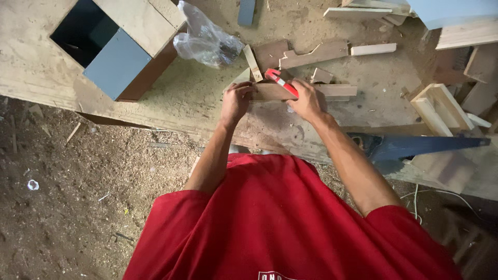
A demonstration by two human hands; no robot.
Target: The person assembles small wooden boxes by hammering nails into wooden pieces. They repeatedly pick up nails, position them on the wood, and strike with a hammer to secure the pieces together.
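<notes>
The work in hand is centred on a flat wooden strip (270, 92) lying lengthwise on the dusty tabletop (197, 98). This strip serves as the landmark for all positions below.

Hands:
- The left hand (236, 101) is closed over the left end of the wooden strip, fingers curled on its top edge, pinning it to the tabletop.
- The right hand (307, 101) grips a red utility knife (281, 83). The knife lies slantwise across the strip, its tip pointing up and to the left, just past the strip's far edge. Whether the blade touches the wood cannot be told.

Surroundings:
- Beyond the strip lie several wood offcuts (311, 53), some notched, and a pale short stick (373, 49).
- Beyond and to the left of the strip sits a crumpled clear plastic bag (205, 39).
- Well to the left of the strip stands a plywood box (119, 46) with a dark square opening and a grey panel.
- To the right of the strip, at the near edge of the tabletop, rests a blue hand saw (415, 145); further right lie stacked wooden battens (441, 106).
- The floor (62, 197) below is covered in sawdust.

Step assessment: judged from the grip and the knife's angle, the step appears to be scoring or trimming the strip near its middle.

Requirement for the next move: the left hand must hold firm pressure and keep its fingers clear of the blade path, since the knife tip points toward that side. A slip along the grain is the main risk.
</notes>
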